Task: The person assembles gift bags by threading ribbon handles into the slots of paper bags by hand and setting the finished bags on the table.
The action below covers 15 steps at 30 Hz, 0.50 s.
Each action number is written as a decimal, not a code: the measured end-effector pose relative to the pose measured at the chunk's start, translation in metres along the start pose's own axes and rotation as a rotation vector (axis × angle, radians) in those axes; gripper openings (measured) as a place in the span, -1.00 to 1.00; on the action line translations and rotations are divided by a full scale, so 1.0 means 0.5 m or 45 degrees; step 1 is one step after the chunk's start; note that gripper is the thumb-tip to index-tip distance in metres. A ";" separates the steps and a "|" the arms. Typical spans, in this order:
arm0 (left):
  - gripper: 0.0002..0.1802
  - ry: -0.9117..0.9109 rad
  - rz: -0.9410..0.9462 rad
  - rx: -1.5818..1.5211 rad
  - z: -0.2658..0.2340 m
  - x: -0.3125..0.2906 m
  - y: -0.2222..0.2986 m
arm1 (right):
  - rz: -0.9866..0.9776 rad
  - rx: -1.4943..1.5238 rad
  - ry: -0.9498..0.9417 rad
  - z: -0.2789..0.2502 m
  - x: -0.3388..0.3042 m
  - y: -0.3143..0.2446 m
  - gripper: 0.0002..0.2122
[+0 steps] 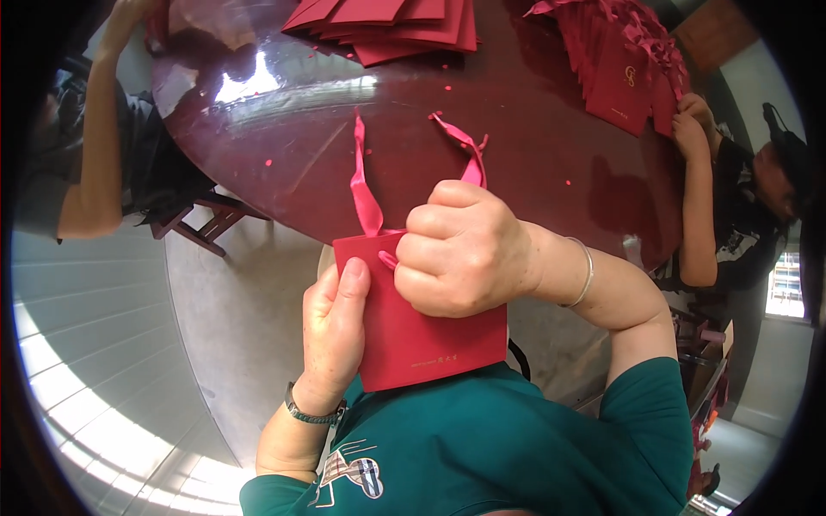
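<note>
Head view, red paper bag (426,331), ribbon (366,193) threaded

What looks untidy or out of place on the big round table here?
Tiny red scraps lie scattered over the glossy dark table, like trimmings. The flat red pieces at its far edge are fanned unevenly, not squared. Nothing looks damaged.

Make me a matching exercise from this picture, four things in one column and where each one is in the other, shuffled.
Things:
1. red paper bag
2. pink ribbon
3. silver bangle
4. stack of flat red bags

Places:
A. on the right wrist
B. at the far edge of the dark round table
C. held between the left hand and right hand
D. rising from the bag's top edge

Pairs: 1-C, 2-D, 3-A, 4-B
</note>
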<state>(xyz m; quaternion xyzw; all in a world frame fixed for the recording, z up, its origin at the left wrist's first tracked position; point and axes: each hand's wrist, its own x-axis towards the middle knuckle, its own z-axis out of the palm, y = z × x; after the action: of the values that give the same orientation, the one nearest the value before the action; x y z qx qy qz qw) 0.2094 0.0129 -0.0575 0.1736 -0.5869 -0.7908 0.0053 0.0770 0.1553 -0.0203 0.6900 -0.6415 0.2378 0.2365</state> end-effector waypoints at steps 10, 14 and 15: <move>-0.60 -0.043 0.041 -0.019 -0.008 -0.001 -0.007 | 1.168 0.481 0.147 -0.112 -0.021 0.119 -0.86; -0.61 -0.036 0.055 0.022 -0.006 -0.002 -0.016 | 1.220 0.547 -0.609 -0.125 -0.019 0.115 -0.79; -0.61 -0.037 0.051 0.022 -0.007 -0.005 -0.019 | 1.189 0.291 -0.672 -0.126 -0.012 0.106 -0.75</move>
<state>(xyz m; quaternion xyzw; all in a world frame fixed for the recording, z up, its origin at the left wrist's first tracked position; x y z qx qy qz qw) 0.2145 0.0132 -0.0668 0.1505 -0.5972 -0.7878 0.0111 0.0220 0.1961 0.0259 0.3894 -0.8872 0.2044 -0.1396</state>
